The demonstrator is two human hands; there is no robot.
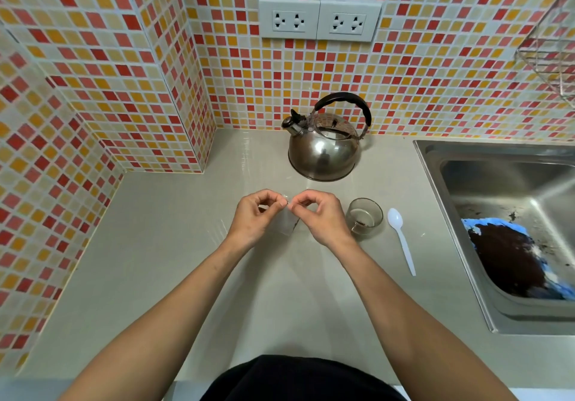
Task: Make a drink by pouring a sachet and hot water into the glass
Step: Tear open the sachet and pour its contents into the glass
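Note:
A small clear sachet (287, 220) hangs between my two hands above the middle of the counter. My left hand (256, 215) and my right hand (320, 214) both pinch its top edge with thumb and forefinger, close together. Just right of my right hand a small glass (365, 218) stands upright on the counter, with a few dark specks at its bottom. A steel kettle (323, 148) with a black handle stands behind, by the tiled wall, its spout pointing left.
A white plastic spoon (401, 239) lies right of the glass. A steel sink (466, 164) fills the right side and holds a blue thing covered in dark grounds (510, 254). Wall sockets (319, 21) sit above the kettle. A wire rack (550, 55) hangs at upper right.

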